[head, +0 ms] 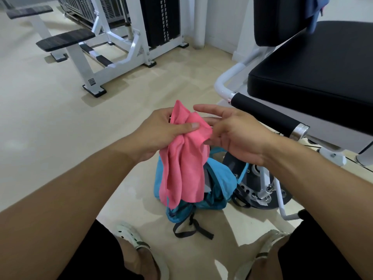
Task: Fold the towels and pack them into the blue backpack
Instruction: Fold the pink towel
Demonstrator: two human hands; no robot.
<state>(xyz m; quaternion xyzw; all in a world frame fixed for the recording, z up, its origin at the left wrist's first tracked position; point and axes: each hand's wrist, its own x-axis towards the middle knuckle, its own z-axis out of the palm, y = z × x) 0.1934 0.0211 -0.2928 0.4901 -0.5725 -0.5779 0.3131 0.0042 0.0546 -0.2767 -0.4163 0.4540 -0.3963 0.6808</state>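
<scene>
A crumpled pink towel (182, 164) hangs in front of me, bunched at its top. My left hand (161, 131) grips that bunched top, thumb pressed across the cloth. My right hand (232, 132) is just to the right of the towel with its fingers spread and straight, fingertips near the cloth's upper edge. Below the towel, on the floor between my feet, lies the blue backpack (218, 184), partly hidden by the hanging cloth, its dark straps (191, 229) trailing toward me.
A gym machine with a black padded seat (312, 73) and a black roller pad (266, 116) stands close on the right. White benches and a weight stack (161, 19) stand at the back left. A blue cloth (314, 11) hangs at the top right. Tan floor stretches left.
</scene>
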